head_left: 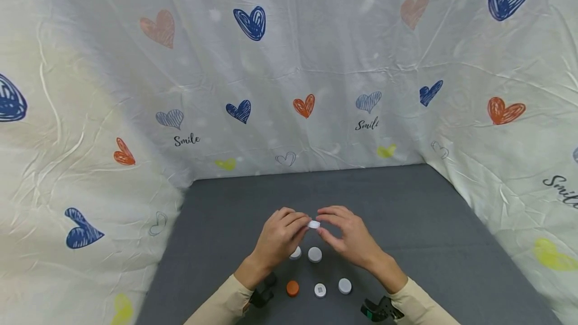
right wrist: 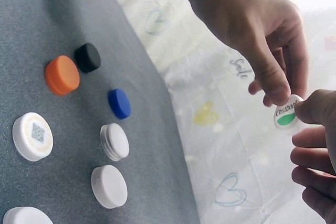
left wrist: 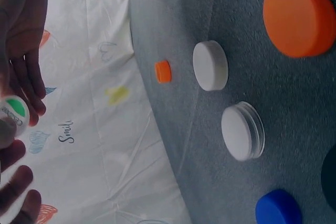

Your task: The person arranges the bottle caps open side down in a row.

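A white bottle cap (head_left: 314, 224) with a green mark and lettering on its top is up between both hands, above the dark cloth. My left hand (head_left: 281, 234) pinches it, the thumb lying on its printed face. From the other side, my right hand (head_left: 351, 238) holds its edge with curved fingers, and the right thumb overlaps the face in the right wrist view. Below the hands lie a white cap (head_left: 315, 255), an orange cap (head_left: 292, 288), a white cap with a printed code (head_left: 320, 290) and another white cap (head_left: 345, 286).
A blue cap (right wrist: 119, 104), a black cap (right wrist: 87, 57) and a white cap with a clear rim (right wrist: 114, 141) lie among them. Farther off is a small orange cap (left wrist: 163, 71). A white curtain (head_left: 280, 64) with printed hearts surrounds the grey cloth (head_left: 235, 204).
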